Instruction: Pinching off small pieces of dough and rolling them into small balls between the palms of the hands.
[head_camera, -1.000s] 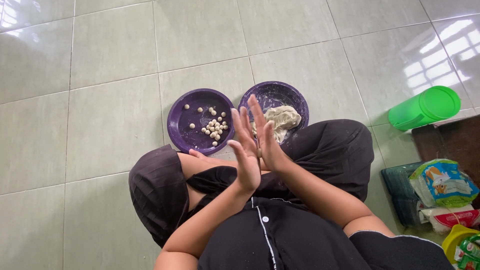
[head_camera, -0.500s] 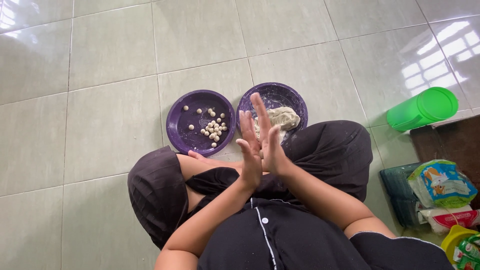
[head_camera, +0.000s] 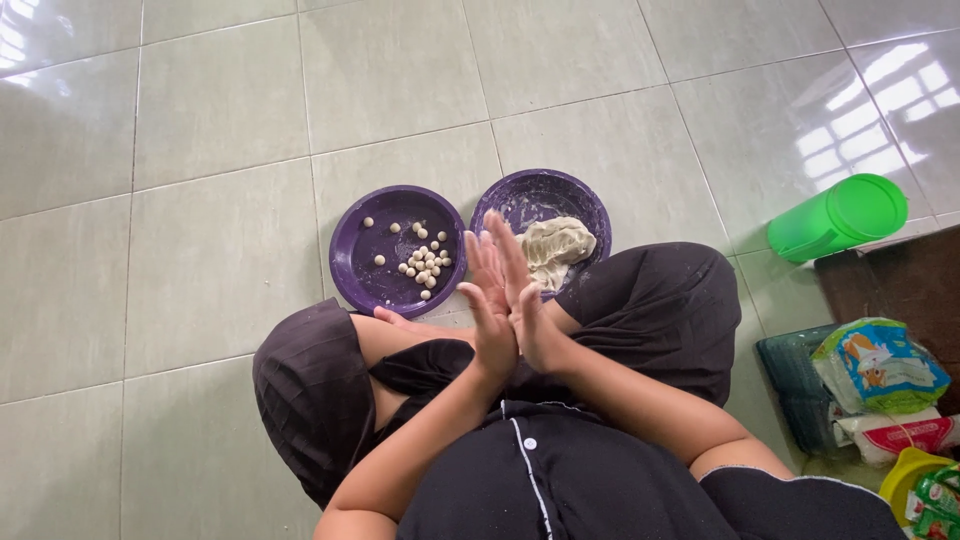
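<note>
I sit cross-legged on a tiled floor. My left hand (head_camera: 492, 335) and my right hand (head_camera: 512, 275) are pressed flat, palm against palm, fingers straight and pointing away from me. Anything between the palms is hidden. Just beyond the fingertips lie two round purple plates. The left plate (head_camera: 352, 262) holds several small pale dough balls (head_camera: 424, 264). The right plate (head_camera: 520, 196) holds a flattened lump of pale dough (head_camera: 556, 244), partly behind my fingers.
A green lidded plastic jar (head_camera: 838, 216) lies on its side at the right. Food packets (head_camera: 878, 368) and a dark basket (head_camera: 792, 372) sit by my right knee, with a yellow container (head_camera: 908, 478) at the lower right corner.
My palms have slid against each other, the right hand's fingers shifting slightly forward and left. The plates and the dough have not moved.
</note>
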